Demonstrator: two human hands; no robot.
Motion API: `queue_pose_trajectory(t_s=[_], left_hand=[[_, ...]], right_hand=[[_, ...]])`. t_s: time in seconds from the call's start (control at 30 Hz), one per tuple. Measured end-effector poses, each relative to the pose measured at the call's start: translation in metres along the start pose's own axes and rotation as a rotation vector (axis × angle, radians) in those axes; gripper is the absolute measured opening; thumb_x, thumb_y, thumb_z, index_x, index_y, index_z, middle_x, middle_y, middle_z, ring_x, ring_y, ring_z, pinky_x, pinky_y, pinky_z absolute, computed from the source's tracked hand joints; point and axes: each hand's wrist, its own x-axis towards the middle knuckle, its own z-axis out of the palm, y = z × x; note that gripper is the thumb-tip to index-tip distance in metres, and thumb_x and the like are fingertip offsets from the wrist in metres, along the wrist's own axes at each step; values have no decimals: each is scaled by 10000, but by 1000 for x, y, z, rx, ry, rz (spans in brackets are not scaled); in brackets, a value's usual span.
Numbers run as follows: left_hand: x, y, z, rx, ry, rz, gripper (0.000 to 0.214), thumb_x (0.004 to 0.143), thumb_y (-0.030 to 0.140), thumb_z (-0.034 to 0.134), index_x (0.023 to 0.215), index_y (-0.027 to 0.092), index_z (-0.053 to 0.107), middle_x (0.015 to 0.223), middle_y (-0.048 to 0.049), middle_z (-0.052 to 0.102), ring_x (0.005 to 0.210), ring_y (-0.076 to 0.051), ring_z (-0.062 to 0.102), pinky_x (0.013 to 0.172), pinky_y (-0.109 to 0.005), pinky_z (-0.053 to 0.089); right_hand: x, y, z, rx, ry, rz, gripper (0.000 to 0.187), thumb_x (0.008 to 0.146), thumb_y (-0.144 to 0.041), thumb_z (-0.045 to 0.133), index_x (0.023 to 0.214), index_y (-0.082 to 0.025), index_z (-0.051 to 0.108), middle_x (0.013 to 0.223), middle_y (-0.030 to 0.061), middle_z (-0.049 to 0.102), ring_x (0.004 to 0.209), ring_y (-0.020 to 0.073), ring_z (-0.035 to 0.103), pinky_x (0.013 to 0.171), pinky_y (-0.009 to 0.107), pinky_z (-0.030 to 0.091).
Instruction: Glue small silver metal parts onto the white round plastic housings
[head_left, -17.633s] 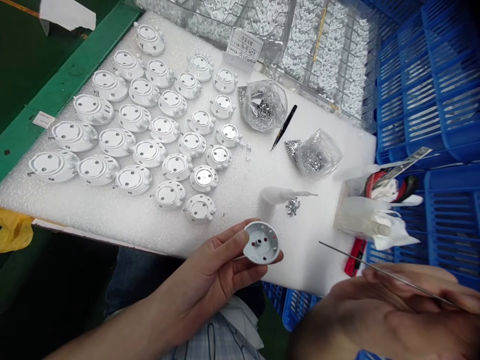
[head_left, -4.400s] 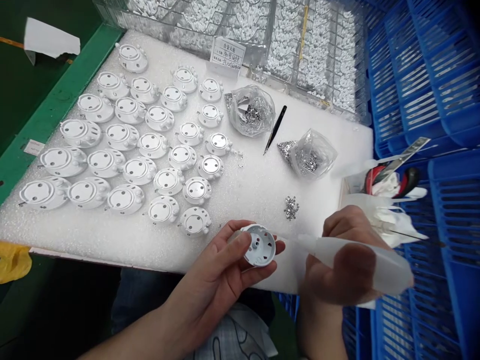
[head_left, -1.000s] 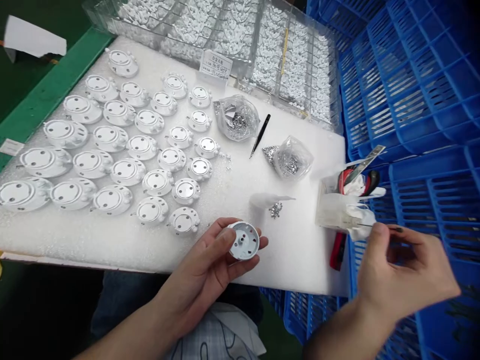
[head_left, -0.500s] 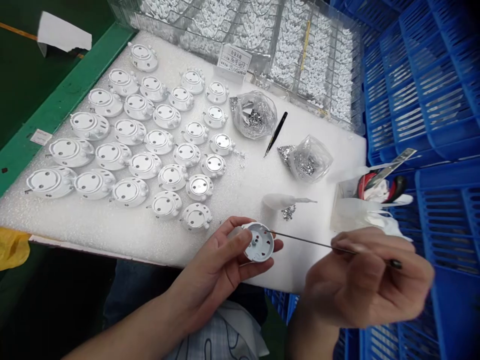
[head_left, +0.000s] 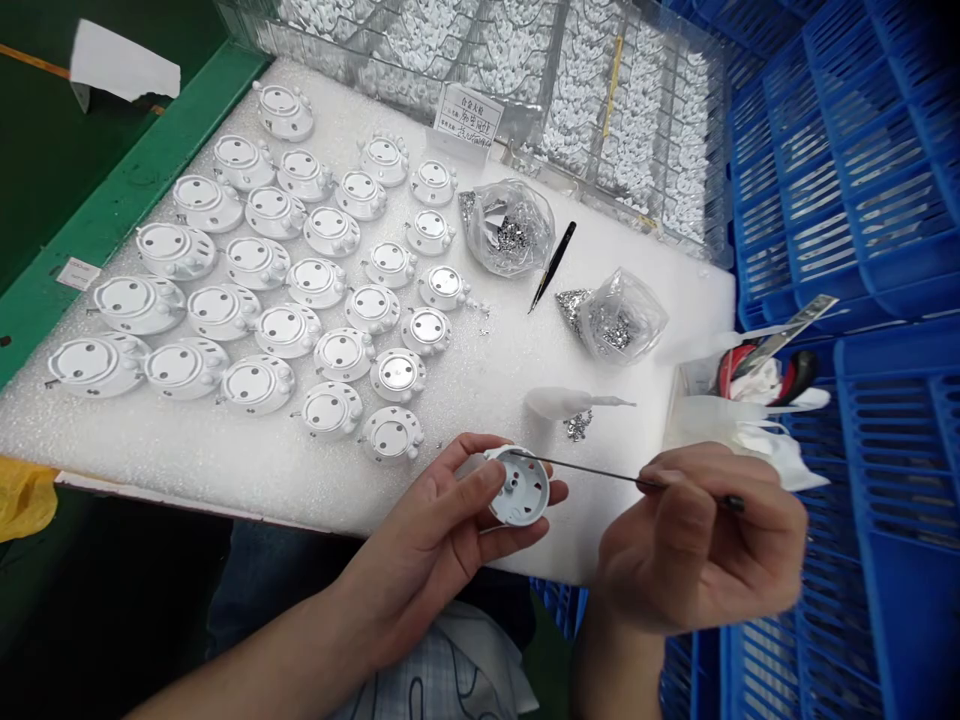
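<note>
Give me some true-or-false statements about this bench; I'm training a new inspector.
The left hand holds a round white housing, hollow side up. True.
The right hand grips a paintbrush. False: it holds a thin metal rod with a dark end.
Black tweezers lie on the white foam sheet between a plastic bag and another. True.
Crates stand left of the foam. False: the blue plastic crates stand to its right.

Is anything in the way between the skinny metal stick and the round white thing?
Nothing visible: the thin metal rod in the right hand reaches the round white part in the left hand, tip at its rim.
</note>
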Motion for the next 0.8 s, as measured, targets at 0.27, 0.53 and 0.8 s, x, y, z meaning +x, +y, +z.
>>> queue_pose_trajectory(t_s=[0.27, 0.53, 0.8], left_hand=[[0, 0, 0, 1, 13, -2, 121, 963, 228, 724, 1010, 181, 622, 953, -22, 777, 1012, -174, 778, 817, -224, 610], [1, 0, -1, 7, 33, -3, 140, 951, 226, 736, 1014, 179, 620, 957, -26, 775, 1026, -192, 781, 813, -226, 617], [0, 0, -1, 2, 48, -13, 179, 919, 257, 773, 1006, 173, 642, 954, -28, 773, 1041, -217, 778, 787, -223, 614]], right_hand=[[0, 1, -2, 24, 4, 6, 75, 827, -136, 635, 789, -194, 608, 652, -23, 553, 603, 134, 515, 590, 319, 388], [0, 1, -3, 20, -33, 33, 80, 840, -153, 639, 776, -193, 612, 645, -30, 526, 605, 134, 513, 593, 319, 385], [0, 5, 2, 62, 14, 16, 86, 852, -175, 636, 777, -200, 604, 637, -29, 533, 586, 134, 490, 562, 309, 368]])
